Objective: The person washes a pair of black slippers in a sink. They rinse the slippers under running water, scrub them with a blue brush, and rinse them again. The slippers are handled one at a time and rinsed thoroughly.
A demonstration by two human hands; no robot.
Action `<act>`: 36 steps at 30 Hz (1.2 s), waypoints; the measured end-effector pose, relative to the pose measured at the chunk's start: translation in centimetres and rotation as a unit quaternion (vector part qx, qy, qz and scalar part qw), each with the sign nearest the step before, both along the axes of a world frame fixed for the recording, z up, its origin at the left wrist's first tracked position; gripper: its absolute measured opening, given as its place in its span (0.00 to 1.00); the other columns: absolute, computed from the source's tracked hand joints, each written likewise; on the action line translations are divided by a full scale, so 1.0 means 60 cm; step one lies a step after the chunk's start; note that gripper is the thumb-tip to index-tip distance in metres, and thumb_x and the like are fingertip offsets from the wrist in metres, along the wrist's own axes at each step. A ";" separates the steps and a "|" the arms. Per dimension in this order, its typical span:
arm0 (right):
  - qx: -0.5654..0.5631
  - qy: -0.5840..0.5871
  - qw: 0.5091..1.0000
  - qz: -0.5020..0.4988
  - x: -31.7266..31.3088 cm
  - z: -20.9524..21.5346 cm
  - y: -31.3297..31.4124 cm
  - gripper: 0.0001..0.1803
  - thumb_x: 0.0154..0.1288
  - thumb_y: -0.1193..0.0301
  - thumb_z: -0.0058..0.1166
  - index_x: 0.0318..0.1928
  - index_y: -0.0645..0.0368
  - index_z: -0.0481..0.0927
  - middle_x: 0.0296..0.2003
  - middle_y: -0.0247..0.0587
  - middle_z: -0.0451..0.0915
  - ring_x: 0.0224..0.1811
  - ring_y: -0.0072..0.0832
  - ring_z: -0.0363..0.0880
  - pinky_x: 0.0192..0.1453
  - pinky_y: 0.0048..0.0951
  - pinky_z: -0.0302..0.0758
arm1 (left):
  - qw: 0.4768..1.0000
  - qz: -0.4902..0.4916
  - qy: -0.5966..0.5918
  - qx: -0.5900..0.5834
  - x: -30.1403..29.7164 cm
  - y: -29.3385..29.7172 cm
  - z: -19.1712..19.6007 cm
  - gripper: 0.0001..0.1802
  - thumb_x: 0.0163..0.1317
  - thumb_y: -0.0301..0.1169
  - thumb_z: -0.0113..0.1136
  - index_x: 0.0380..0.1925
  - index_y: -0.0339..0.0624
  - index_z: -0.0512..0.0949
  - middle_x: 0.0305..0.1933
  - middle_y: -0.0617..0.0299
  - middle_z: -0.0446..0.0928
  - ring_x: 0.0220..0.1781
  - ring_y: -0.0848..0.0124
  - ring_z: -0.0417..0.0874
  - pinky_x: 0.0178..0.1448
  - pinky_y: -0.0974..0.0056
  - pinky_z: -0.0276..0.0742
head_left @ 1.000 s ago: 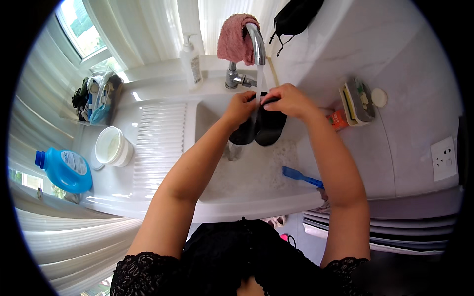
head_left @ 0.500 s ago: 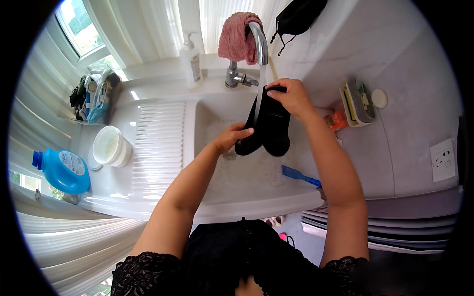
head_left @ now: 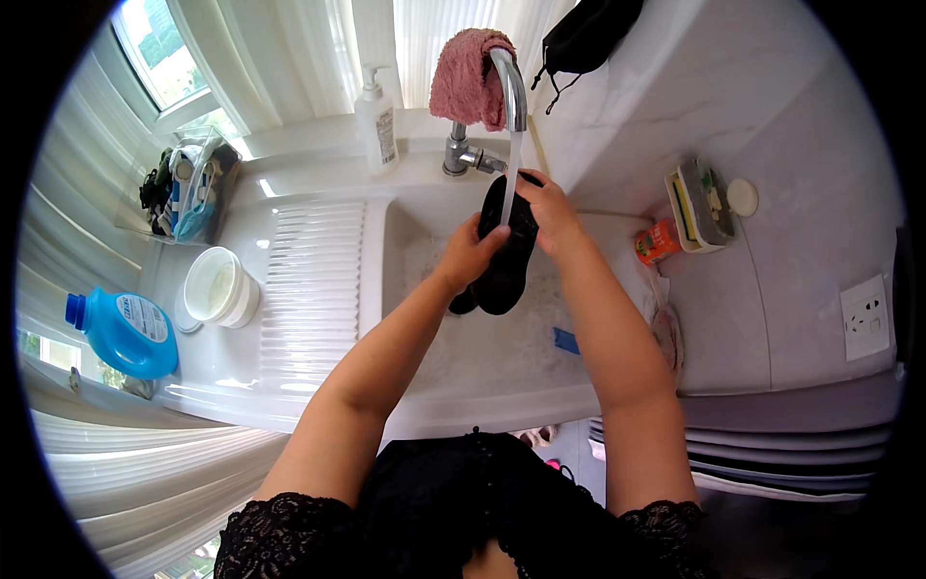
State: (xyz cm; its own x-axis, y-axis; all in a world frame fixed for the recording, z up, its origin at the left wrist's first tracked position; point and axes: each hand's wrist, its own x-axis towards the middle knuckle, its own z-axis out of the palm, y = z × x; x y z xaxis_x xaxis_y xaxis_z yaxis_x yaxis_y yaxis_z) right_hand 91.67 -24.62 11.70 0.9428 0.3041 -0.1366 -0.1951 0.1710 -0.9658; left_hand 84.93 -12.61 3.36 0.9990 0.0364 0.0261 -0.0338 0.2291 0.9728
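Under the tap's running stream, both my hands hold a pair of black sole-shaped pieces that look like insoles (head_left: 505, 277). One lies in front, wet and tilted, its wide end pointing down into the sink. Behind it, only a rounded lower end of the other shows. My left hand (head_left: 467, 255) grips the left edge, thumb on the surface. My right hand (head_left: 550, 212) is closed round the upper right edge, its fingertips partly hidden. Water from the chrome tap (head_left: 511, 92) runs onto the front insole. A blue brush (head_left: 566, 340) lies in the sink, partly behind my right forearm.
A pink cloth (head_left: 469, 82) drapes over the tap. Left of the white sink (head_left: 434, 405) are a ridged washboard (head_left: 313, 289), white tub (head_left: 220, 289), blue detergent bottle (head_left: 130, 333) and clear box (head_left: 207, 188). A pump bottle (head_left: 377, 125) stands behind; a sponge holder (head_left: 699, 207) is right.
The splayed insoles have been brought together and turned, one now in front of the other. My right hand has moved left and down; my left hand has risen along the edge.
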 end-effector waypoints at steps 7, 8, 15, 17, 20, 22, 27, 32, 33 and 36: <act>-0.249 -0.048 0.944 -0.212 -0.038 0.001 0.066 0.29 0.57 0.49 0.59 0.28 0.69 0.79 0.26 0.44 0.79 0.29 0.31 0.74 0.37 0.32 0.71 | 0.917 0.255 0.010 0.307 -0.004 -0.043 0.025 0.32 0.67 0.55 0.42 0.32 0.32 0.77 0.29 0.40 0.78 0.31 0.46 0.78 0.37 0.51 0.72; -0.252 -0.044 0.934 -0.247 -0.039 -0.002 0.065 0.28 0.57 0.50 0.57 0.24 0.69 0.79 0.22 0.46 0.78 0.27 0.35 0.74 0.36 0.34 0.71 | 0.884 0.268 0.018 0.383 -0.003 -0.046 0.026 0.32 0.67 0.55 0.41 0.30 0.32 0.77 0.27 0.38 0.77 0.30 0.42 0.78 0.36 0.48 0.71; -0.144 0.022 0.941 -0.307 -0.028 -0.057 0.049 0.23 0.60 0.59 0.52 0.19 0.67 0.75 0.19 0.45 0.75 0.24 0.33 0.72 0.35 0.36 0.71 | 0.880 0.238 -0.034 0.410 -0.002 -0.055 0.014 0.30 0.67 0.52 0.43 0.19 0.37 0.78 0.21 0.41 0.76 0.27 0.41 0.77 0.33 0.45 0.71; -0.144 0.044 0.946 -0.288 -0.027 -0.062 0.040 0.21 0.60 0.60 0.53 0.21 0.67 0.75 0.20 0.42 0.75 0.24 0.32 0.71 0.34 0.35 0.71 | 0.899 0.219 -0.044 0.376 -0.004 -0.058 0.014 0.29 0.67 0.49 0.44 0.19 0.36 0.77 0.21 0.40 0.74 0.27 0.40 0.76 0.34 0.46 0.71; -0.083 0.097 0.955 -0.269 -0.029 -0.066 0.030 0.18 0.60 0.60 0.55 0.26 0.65 0.77 0.24 0.38 0.76 0.25 0.29 0.72 0.33 0.33 0.71 | 0.898 0.202 -0.053 0.387 -0.010 -0.053 0.017 0.28 0.66 0.49 0.46 0.22 0.35 0.78 0.20 0.40 0.74 0.27 0.41 0.76 0.34 0.48 0.71; -0.047 0.134 0.972 -0.186 -0.030 -0.057 0.015 0.18 0.60 0.59 0.56 0.31 0.64 0.77 0.28 0.36 0.77 0.28 0.27 0.74 0.33 0.31 0.72 | 0.912 0.192 -0.041 0.361 -0.010 -0.039 0.007 0.29 0.65 0.52 0.47 0.23 0.35 0.79 0.21 0.41 0.75 0.29 0.42 0.77 0.35 0.49 0.72; -0.185 0.076 0.977 0.080 -0.062 0.005 -0.031 0.20 0.56 0.62 0.64 0.47 0.56 0.77 0.37 0.30 0.79 0.38 0.22 0.78 0.41 0.28 0.74 | 0.935 0.168 0.049 0.309 -0.021 0.009 -0.009 0.33 0.62 0.59 0.47 0.31 0.35 0.79 0.26 0.40 0.77 0.35 0.43 0.79 0.40 0.51 0.72; -0.133 0.060 0.989 0.014 -0.057 -0.008 -0.042 0.20 0.55 0.67 0.64 0.48 0.57 0.78 0.37 0.32 0.81 0.36 0.22 0.79 0.40 0.28 0.74 | 0.896 0.343 0.031 0.280 -0.017 0.021 -0.043 0.38 0.58 0.65 0.48 0.49 0.40 0.76 0.53 0.43 0.75 0.56 0.45 0.73 0.60 0.48 0.65; -0.126 0.058 0.990 -0.001 -0.051 -0.012 -0.050 0.18 0.55 0.70 0.64 0.47 0.58 0.78 0.36 0.33 0.81 0.35 0.22 0.79 0.41 0.29 0.75 | 0.933 0.280 0.178 0.139 -0.023 0.017 -0.019 0.39 0.56 0.66 0.49 0.52 0.42 0.74 0.56 0.44 0.72 0.58 0.46 0.71 0.60 0.43 0.63; -0.073 0.048 0.996 0.027 -0.068 -0.003 -0.054 0.18 0.55 0.73 0.63 0.47 0.61 0.78 0.38 0.34 0.81 0.39 0.22 0.79 0.45 0.29 0.75 | 0.868 0.043 0.423 -0.256 -0.051 0.017 0.041 0.44 0.53 0.69 0.49 0.58 0.46 0.69 0.61 0.47 0.67 0.61 0.46 0.66 0.61 0.31 0.56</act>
